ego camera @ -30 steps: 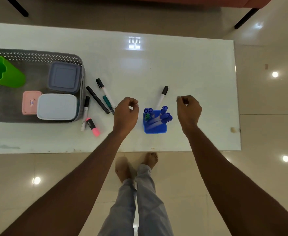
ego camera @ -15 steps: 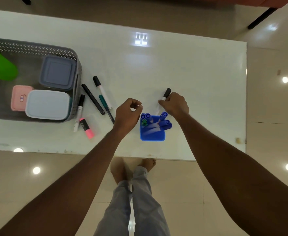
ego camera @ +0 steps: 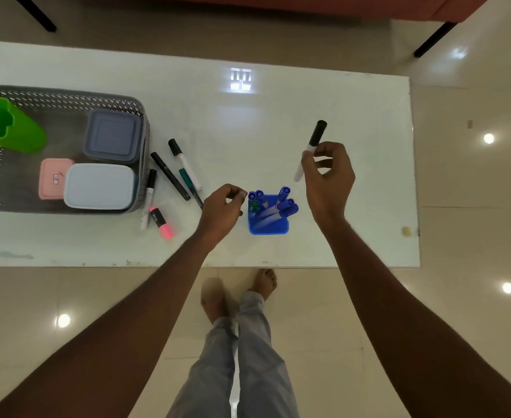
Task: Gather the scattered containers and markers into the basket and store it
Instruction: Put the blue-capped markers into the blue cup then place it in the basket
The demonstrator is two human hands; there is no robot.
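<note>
Head view: right hand pinches a black-capped white marker, long axis tilted up-right, cap away from the blue holder sitting just lower left of it. Left hand is loosely curled, empty, beside the holder. Basket sits far left. Marker labels are too small to read.

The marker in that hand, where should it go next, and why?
Probably into the blue holder. The right hand holds the black-capped marker just above and beside it, and other markers already stand there, so a short move down and left should drop it in.
</note>
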